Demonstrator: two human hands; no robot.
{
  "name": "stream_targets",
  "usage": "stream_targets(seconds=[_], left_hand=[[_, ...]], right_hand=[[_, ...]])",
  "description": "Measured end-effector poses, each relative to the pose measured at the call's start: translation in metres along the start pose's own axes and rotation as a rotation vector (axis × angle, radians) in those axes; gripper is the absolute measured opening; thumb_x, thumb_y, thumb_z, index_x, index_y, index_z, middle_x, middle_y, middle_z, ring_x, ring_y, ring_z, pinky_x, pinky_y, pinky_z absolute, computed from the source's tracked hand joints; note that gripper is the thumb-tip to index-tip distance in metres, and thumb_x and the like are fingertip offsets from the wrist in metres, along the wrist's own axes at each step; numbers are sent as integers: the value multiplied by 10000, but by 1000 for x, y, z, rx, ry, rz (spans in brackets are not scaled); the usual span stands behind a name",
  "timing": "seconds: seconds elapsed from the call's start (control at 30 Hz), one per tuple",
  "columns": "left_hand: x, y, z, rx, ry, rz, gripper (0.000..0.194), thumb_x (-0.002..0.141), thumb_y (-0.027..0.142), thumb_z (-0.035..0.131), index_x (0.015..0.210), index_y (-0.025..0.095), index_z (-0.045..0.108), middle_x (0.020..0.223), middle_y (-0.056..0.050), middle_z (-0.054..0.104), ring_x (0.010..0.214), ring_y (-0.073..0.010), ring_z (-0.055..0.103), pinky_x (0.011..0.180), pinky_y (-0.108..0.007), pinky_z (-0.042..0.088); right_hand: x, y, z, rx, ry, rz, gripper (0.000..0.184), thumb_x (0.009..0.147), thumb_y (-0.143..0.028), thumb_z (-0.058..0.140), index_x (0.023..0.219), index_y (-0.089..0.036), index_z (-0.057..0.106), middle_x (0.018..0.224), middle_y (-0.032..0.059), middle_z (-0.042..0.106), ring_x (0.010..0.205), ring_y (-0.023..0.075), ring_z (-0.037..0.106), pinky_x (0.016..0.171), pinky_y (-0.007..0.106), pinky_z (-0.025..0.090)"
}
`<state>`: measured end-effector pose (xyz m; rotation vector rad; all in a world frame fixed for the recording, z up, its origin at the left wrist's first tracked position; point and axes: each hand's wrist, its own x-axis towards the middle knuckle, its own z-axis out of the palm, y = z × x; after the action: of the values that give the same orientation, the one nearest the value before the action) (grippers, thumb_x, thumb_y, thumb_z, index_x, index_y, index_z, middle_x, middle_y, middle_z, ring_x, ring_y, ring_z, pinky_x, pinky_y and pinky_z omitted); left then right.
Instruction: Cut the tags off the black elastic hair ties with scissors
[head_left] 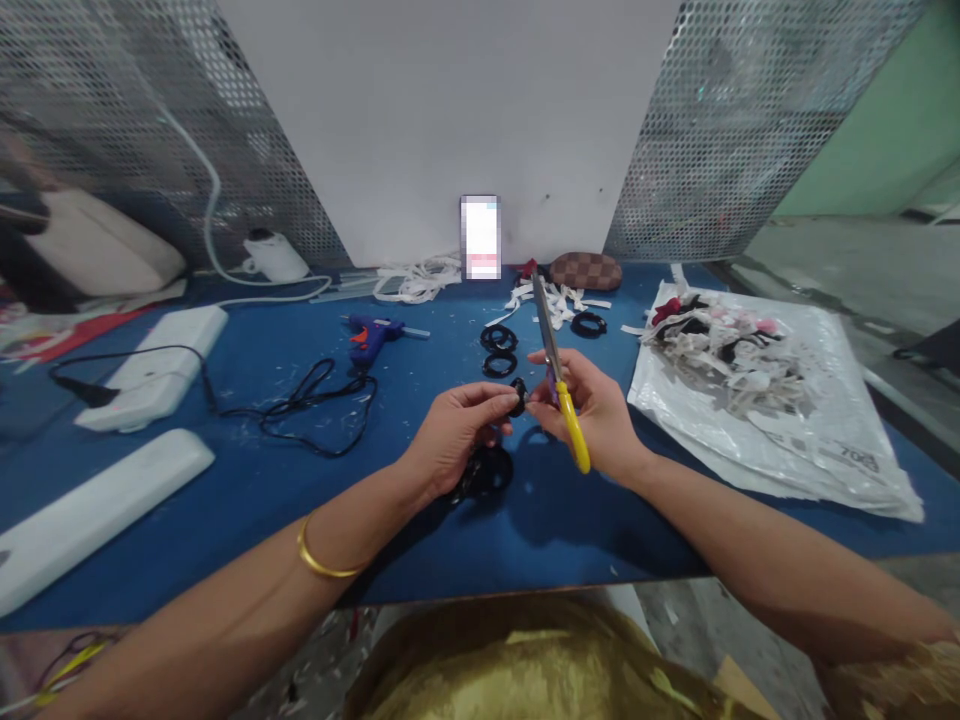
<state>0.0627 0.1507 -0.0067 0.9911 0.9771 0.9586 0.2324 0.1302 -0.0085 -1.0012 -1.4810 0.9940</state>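
1. Key relation: black piece (pixel 518 396) sits in the gap between the two hands, right at the left fingertips. Left hand (pixel 461 430) is nearer; it has the piece pinched, thumb against index.
2. Right hand (pixel 596 405) is just right of the piece, fingertips pointing at it. Contact there: can't tell, too small.
3. Right hand also grasps the scissors (pixel 550 345), curled fingers around the handle end. Long axis runs near-far: blades away from the wearer, leaning a bit left; yellow handle toward the wearer.
4. Piece is left of the scissors, roughly level with the top of the handle. Blades point past it, not at it.
5. Piece looks longer near-far than side to side. Small, so not certain.
6. Black coil (pixel 474 474) is under and on the near side of the left hand, partly hidden by it. Can't tell if it joins the piece.
7. Beyond the hands, on the blue table (pixel 420 540): two rings (pixel 486 366), one behind the other, left of the blades. Third ring (pixel 589 332) is right of the blades.
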Motion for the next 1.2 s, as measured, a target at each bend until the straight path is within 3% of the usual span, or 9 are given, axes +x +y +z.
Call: stream_targets(seconds=[0.1,0.17,0.27,0.57,0.67,0.83,1.2], left_hand=[[0,7,-2,166,43,190,250,686,292,784,898,174,722,669,5,659,530,-83,529,481,-188,370],[-1,11,-3,263,-52,238,305,714,299,760,995,188,725,696,-1,676,552,-103,559,523,-205,407],[-1,13,-3,317,-167,206,240,740,332,730,926,180,735,694,-5,676,505,-108,558,519,-225,418],[-2,8,-2,288,-80,163,177,688,306,777,783,164,731,584,18,630,472,-83,489,471,-205,359],[-2,5,-1,207,-27,161,177,672,296,789,778,161,745,672,-17,696,562,-108,553,547,-221,417],[-1,0,-2,122,-38,144,158,664,254,794,778,156,744,770,-39,727,737,-167,639,751,-281,485],[2,-6,-3,20,-44,79,198,663,259,810,837,179,762,828,-34,754,818,-167,663,799,-264,474]], right_hand=[[1,-1,-1,66,-33,37,452,711,-170,695,1131,-255,550,757,-36,578,679,127,561,621,257,454],[1,-2,-1,83,-55,58,448,708,-182,701,1126,-247,553,764,-34,588,677,124,564,619,252,453],[1,-3,-1,68,-56,52,445,710,-193,706,1125,-239,554,767,-34,592,645,109,534,603,243,435],[-1,-3,-3,-117,15,-54,428,769,-225,670,1172,-254,529,766,-31,582,680,133,558,639,262,456],[-4,-1,-3,-249,15,-83,420,788,-227,647,1188,-257,521,807,-21,617,678,131,566,633,257,448],[-6,0,-2,-301,34,-111,408,792,-215,639,1182,-252,522,823,-16,638,675,127,574,627,247,446],[-3,10,-2,-304,77,-150,448,781,-233,657,1206,-239,513,782,-29,602,666,117,558,605,237,452]])
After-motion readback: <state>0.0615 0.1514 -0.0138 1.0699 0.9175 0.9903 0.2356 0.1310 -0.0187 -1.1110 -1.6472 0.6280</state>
